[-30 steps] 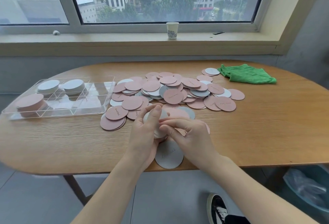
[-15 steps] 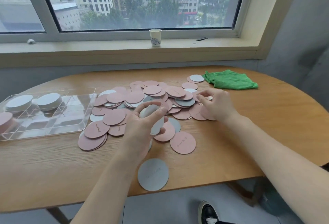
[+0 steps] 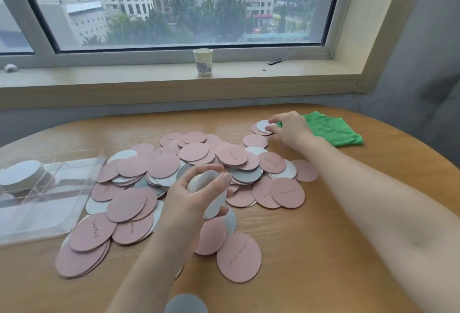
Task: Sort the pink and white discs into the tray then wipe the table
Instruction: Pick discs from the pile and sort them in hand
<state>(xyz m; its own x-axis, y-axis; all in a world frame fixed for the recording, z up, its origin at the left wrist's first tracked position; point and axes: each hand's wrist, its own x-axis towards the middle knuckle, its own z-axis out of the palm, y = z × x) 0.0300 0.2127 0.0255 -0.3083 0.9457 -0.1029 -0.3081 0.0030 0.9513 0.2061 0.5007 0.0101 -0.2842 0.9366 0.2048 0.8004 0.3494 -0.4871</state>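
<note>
Head view showed that the right hand [image 3: 288,127] had travelled, within the half second, from the far right edge of the main heap out to the far end of the table [image 3: 348,213], just beside the green cloth [image 3: 332,131]. There it reached a white disc [image 3: 264,126] lying on a pink one, apart from the pile; its thumb and forefinger were curled at the disc's rim, apparently starting to pinch it, though whether it had lifted could not be told. I judged this meant the white ones were being gathered first, one outlier at a time.

The left hand [image 3: 196,195] had kept its place over the near middle of the scattered discs [image 3: 199,163], thumb and fingers wrapped around a small stack of white discs [image 3: 211,193] held on edge. The right forearm stretched diagonally across the table, the left came straight up from the near edge.

The clear tray [image 3: 62,203] sat at the left, holding a white stack in a far compartment. Most discs remained unsorted, and wiping was not yet begun.
</note>
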